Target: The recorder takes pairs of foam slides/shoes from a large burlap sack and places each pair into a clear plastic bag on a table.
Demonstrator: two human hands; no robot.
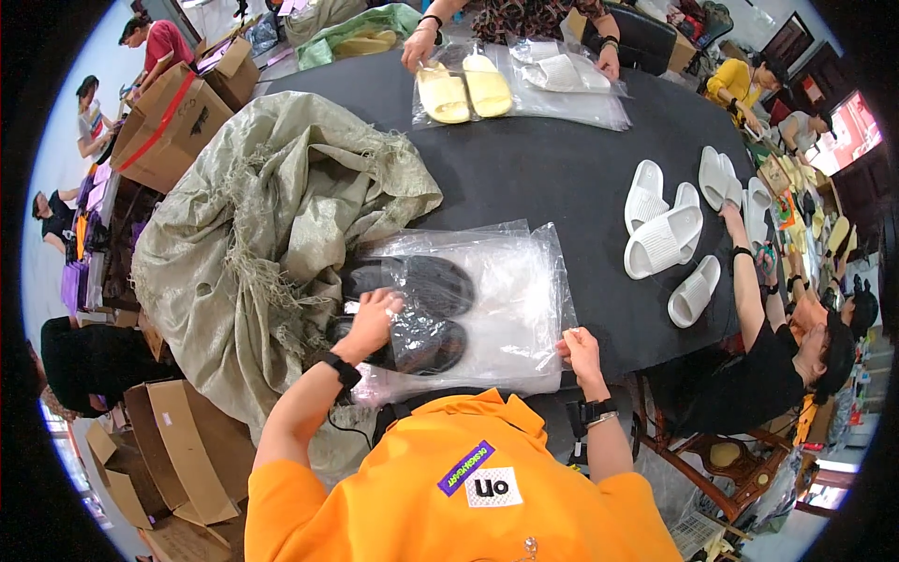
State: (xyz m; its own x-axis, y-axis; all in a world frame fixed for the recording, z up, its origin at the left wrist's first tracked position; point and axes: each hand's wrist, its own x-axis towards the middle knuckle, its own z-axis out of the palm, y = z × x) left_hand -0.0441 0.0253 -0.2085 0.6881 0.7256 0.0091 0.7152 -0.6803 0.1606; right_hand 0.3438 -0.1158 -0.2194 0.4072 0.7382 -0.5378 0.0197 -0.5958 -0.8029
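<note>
A pair of black slippers (438, 287) lies side by side in front of me, their toe ends inside a clear plastic bag (517, 314). My left hand (373, 320) rests over the slippers near the bag's mouth, fingers stretched out rather than wrapped round them. At the bag's right end, my right hand (582, 356) pinches the corner between thumb and fingers. More clear bags appear to lie flat beneath this one. The slippers' heel ends are partly hidden by my left hand and a woven sack.
The large pale woven sack (272, 225) is heaped at left on the dark table (552, 178). White slippers (665, 239) lie at right, near a co-worker's arm (746, 281). Across the table, another person's hands (421, 47) handle yellow slippers (487, 86) and bags. Cardboard boxes (192, 450) stand lower left.
</note>
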